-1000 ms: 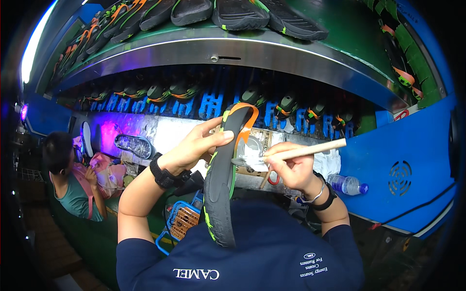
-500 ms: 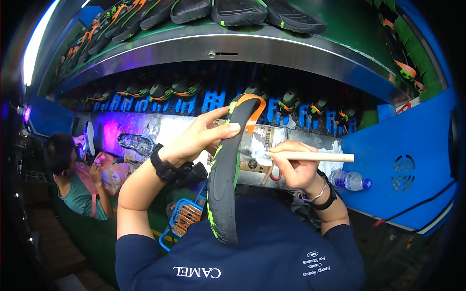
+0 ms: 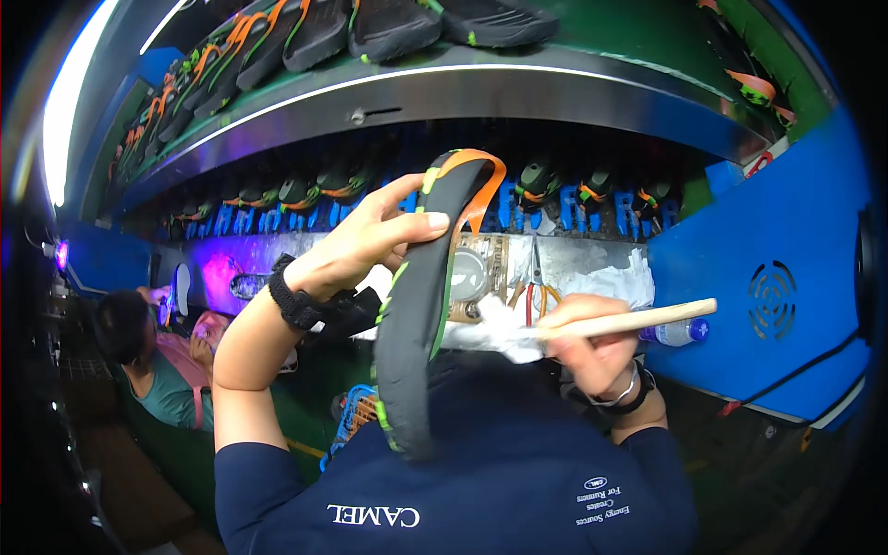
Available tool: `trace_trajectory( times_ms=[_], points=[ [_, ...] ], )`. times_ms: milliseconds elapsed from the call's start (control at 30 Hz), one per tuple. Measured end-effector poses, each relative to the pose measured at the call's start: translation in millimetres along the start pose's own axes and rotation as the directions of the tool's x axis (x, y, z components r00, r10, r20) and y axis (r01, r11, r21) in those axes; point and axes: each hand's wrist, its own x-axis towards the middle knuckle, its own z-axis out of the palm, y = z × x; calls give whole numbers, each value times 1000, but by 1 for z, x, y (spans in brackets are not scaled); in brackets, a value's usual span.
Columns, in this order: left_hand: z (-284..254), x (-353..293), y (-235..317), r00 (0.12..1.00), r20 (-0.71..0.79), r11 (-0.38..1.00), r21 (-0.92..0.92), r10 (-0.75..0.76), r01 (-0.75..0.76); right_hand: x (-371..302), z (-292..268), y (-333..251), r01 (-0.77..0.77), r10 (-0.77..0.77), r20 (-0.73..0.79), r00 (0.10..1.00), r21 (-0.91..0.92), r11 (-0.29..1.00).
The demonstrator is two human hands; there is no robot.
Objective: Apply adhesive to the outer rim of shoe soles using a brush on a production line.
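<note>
Gripping the black sandal (image 3: 412, 314) near its upper end, the left hand (image 3: 375, 236) lays its thumb on the dark face, the other fingers mostly hidden behind. The sandal stands steeply in the air across the near edge of the metal workbench (image 3: 319, 250), its lower end in front of the navy shirt (image 3: 518, 453). The high grip appears chosen to leave the long side facing the right hand free. The orange strap (image 3: 483, 199) projects from the upper end, clear of the thumb.

The right hand (image 3: 597, 338), blurred, is closed around a wooden handle (image 3: 652, 318), whose butt points right. White crumpled material (image 3: 513, 335) lies at its front end; whether it wraps the tool or hangs beside it cannot be determined, and the working tip cannot be identified.

Beyond the hands, a round dish (image 3: 469, 273) rests on brown printed cardboard (image 3: 497, 259), presumably laid down to shield the bench. A red-handled tool (image 3: 530, 303) lies just right of it, within easy reach. White sheets (image 3: 615, 285) are heaped toward the bench's right end, near a blue-capped bottle (image 3: 673, 334). Other sandals (image 3: 393, 30) line the shelf above, ends at its front edge.
</note>
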Motion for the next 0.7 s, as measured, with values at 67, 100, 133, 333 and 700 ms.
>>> trace_trajectory(
  times_ms=[67, 100, 133, 333, 700],
  points=[
    [-2, 5, 17, 996, 33, 996, 2, 88, -88, -13, -13, -4, 45, -7, -287, 958, 126, 991],
    [7, 4, 41, 987, 14, 984, -86, 158, -156, -21, -22, -8, 93, -23, -403, 915, 155, 983],
    [17, 11, 62, 951, -31, 933, -182, 308, -309, -27, -32, -6, 150, -39, -515, 856, 177, 973],
    [-21, 94, 179, 903, -238, 918, -84, 359, -387, -67, -54, -8, 247, -144, -684, 715, 55, 968],
    [-64, 370, 231, 786, -436, 701, 713, 437, 5, -115, -68, -23, -6, -30, -871, 491, -37, 999]
  ],
)
